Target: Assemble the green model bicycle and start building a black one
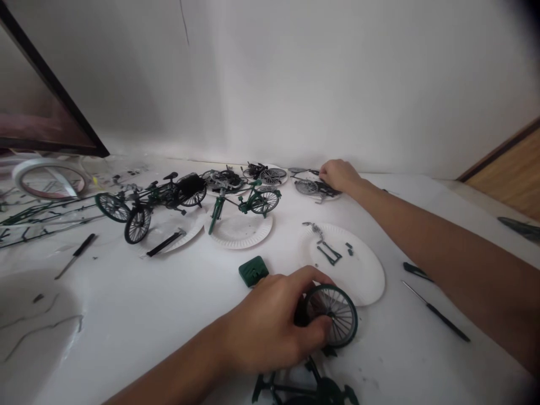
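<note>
My left hand [274, 323] grips a dark green model bicycle [314, 379] lying on the white table near me, fingers closed around its spoked wheel [335, 315]. My right hand [340, 174] reaches far across the table and rests, fingers curled, on a paper plate [307, 183] of grey bicycle parts by the wall; what it holds I cannot make out. Between the hands lies a paper plate [363, 270] with a few small dark parts. A small green block [253, 271] sits just beyond my left hand.
Two assembled model bicycles, one black [147, 202] and one green [247, 205], stand on paper plates at the middle left. More wheel parts [253, 174] lie behind them. Screwdrivers lie at the right [436, 312] and the left [76, 256]. A monitor [42, 107] stands far left.
</note>
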`<state>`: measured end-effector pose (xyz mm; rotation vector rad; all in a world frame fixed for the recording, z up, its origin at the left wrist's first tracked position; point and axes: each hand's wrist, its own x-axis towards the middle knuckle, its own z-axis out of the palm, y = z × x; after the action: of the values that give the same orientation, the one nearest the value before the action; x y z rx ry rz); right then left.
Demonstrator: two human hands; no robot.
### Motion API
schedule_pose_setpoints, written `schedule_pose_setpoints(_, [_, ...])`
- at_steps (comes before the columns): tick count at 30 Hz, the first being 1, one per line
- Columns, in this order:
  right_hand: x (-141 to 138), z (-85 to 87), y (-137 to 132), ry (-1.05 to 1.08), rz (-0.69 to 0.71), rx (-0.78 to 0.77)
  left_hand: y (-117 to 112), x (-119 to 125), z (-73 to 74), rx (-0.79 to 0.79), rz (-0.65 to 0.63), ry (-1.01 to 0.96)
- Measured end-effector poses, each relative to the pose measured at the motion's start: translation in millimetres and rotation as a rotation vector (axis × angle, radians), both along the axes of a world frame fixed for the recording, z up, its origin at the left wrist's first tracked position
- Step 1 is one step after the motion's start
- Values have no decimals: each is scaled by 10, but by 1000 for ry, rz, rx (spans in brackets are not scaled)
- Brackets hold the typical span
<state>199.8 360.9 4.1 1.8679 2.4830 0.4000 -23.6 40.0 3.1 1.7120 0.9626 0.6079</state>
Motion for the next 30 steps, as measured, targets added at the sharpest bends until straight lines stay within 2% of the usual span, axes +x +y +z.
schedule_pose_setpoints(8, [14, 18, 4, -13, 73, -14, -7, 2, -9, -29, -2, -20])
schedule_pose_setpoints(17, [-49, 56, 5, -12, 100, -41, 8, -23, 8, 15, -17, -14])
schedule_pose_setpoints(30, [-111, 8, 39, 167, 112, 3, 6, -11, 5, 19, -7, 1])
